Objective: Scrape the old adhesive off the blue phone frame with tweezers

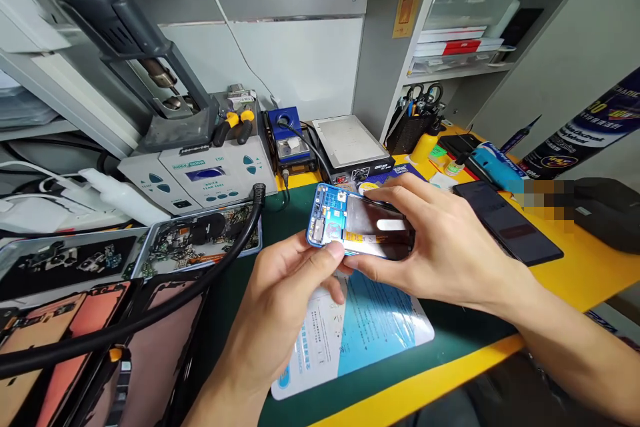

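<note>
Nearest, along the lower edge, a blue-and-white sheet printed with Chinese characters lies on a green mat, its small lines too fine to read. Over it, at the centre of the frame, is an opened phone with a blue frame, its circuitry uncovered at the left end beside a dark, shiny battery area. The left hand clamps that end, thumb on the near edge and fingers beneath; the right hand grips the other end, thumb and fingers closed on opposite long edges. At lower left lie phone-sized panels in orange, red and dull pink. Beyond them, one shallow tray holds small metallic parts on a black surface, and the tray beside it is strewn with green board pieces, black parts and orange flex strips. Behind stands a grey station lettered "QUICK" and "LEAD FREE". On the right, a large dark can shows "30" and "Electronic". Farther back, a black holder is filled with scissors and pens, and the upper-right shelf carries a translucent plastic box above red-and-white boxes.
</note>
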Available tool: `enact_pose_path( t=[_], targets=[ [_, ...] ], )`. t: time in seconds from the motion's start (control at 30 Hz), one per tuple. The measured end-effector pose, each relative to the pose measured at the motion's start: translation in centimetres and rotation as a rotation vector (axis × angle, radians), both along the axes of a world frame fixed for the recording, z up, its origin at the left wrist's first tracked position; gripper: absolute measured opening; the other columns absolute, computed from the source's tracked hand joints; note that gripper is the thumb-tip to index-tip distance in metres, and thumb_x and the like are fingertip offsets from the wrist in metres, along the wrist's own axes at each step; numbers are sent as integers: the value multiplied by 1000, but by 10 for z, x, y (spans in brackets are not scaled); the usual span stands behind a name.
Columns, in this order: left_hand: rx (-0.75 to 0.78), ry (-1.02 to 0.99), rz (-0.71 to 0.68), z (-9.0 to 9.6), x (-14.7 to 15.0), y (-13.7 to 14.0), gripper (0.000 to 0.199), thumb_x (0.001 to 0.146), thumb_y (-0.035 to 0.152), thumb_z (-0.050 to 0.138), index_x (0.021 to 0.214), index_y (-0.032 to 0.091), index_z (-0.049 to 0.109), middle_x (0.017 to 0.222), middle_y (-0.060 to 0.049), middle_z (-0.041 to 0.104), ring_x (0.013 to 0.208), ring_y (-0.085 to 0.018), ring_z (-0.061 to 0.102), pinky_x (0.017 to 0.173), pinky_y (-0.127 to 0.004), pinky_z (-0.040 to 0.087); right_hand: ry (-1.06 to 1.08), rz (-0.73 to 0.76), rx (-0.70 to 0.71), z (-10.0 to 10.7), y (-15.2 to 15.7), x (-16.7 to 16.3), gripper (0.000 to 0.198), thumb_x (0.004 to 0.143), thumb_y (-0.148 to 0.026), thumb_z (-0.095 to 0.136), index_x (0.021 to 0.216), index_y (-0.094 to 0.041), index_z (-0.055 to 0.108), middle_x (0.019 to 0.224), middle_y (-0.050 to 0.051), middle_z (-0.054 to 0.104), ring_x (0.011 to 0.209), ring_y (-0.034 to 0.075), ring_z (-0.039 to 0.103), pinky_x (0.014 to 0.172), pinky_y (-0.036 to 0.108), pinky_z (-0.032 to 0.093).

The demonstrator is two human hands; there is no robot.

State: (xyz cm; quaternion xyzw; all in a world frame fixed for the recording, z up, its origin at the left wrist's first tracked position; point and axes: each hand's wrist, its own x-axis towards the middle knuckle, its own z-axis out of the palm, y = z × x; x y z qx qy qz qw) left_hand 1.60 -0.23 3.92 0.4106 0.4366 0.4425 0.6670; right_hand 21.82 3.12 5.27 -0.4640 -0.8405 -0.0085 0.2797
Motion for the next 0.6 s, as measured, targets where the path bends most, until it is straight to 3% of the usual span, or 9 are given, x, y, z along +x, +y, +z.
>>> enact_pose_path(
  t=[0.1, 0.17, 0.27, 0.33, 0.43, 0.6],
  targets=[
    [0, -64, -11, -4, 6, 2, 21, 95, 32, 66, 102, 15, 77, 101, -9, 76, 92, -18, 67, 87, -32, 55, 17, -102, -77, -1, -1, -3, 69, 75, -72, 74, 111, -13, 70, 89, 8, 65, 76, 26, 65, 64, 38, 46],
    [-21, -145, -5, -6, 10, 3, 23, 96, 31, 66, 106, 14, 78, 104, -11, 77, 95, -20, 69, 92, -35, 55, 30, -126, -118, -1, -1, -5, 71, 73, -74, 75, 108, -13, 70, 90, 9, 65, 78, 28, 64, 65, 38, 42],
    [-30, -196, 30, -9, 10, 5, 23, 95, 30, 67, 103, 11, 78, 98, -12, 78, 89, -21, 71, 88, -37, 58, 85, -103, -254, 4, 1, -3, 74, 70, -74, 78, 115, -16, 70, 97, 10, 67, 84, 29, 65, 69, 38, 42],
    [-22, -194, 64, -10, 8, 6, 24, 95, 30, 66, 99, 9, 77, 92, -12, 77, 85, -21, 71, 83, -36, 60, 161, -56, -393, 9, 4, 1, 63, 78, -69, 74, 116, -19, 70, 96, 8, 70, 82, 26, 65, 69, 36, 44],
    [-13, -231, 111, -9, 6, 7, 24, 95, 30, 66, 97, 9, 77, 90, -12, 77, 82, -21, 72, 76, -33, 61, 316, 35, -653, 14, 10, 7, 41, 93, -58, 63, 105, -20, 68, 77, 1, 68, 64, 16, 61, 58, 30, 44],
    [-75, -377, 167, -11, 11, 10, 25, 97, 35, 65, 104, 13, 75, 93, -7, 77, 76, -14, 69, 66, -24, 58, 571, 102, -939, 10, 21, 6, 33, 93, -51, 68, 93, -19, 60, 61, -9, 50, 45, 6, 43, 42, 21, 33]
  ],
)
